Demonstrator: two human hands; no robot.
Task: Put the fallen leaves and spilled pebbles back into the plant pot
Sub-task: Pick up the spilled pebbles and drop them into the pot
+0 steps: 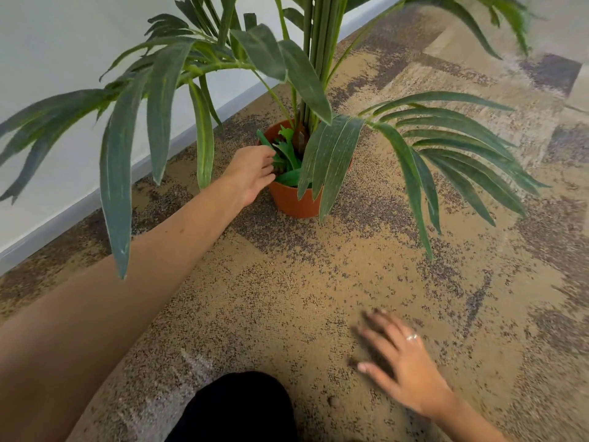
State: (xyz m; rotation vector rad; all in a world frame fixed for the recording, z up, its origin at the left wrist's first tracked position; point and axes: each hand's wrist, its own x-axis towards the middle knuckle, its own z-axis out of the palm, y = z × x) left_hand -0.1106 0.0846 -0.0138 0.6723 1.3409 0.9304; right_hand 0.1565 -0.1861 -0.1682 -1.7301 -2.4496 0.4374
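Probably the biggest risk now is that the plant pot (294, 199) tips over. It is small and light-looking under a tall plant (318, 59) with long fronds, and the left hand (251, 173) is pushing leaves in at its near-left rim; too much side pressure there could knock it and spill more. A second risk is that the loose leaves (287, 154), which stand high above the rim and are not pressed down, spring out again when the hand lets go. Third, small pebbles could be missed, because the speckled carpet (287, 298) hides them well.

The left hand is at the pot's rim, fingers curled inward and touching the bright green leaves inside the pot. I judge it is tucking or releasing them, but the fingertips are hidden among the leaves, so I cannot tell if it grips any.

The right hand (401, 362) is low over the carpet, well apart from the pot, fingers spread and a ring on one finger. It is blurred. Something dark shows under the fingers and beside the thumb (366, 367), possibly pebbles (353, 362), but the blur does not allow to say whether the hand holds them or only touches them
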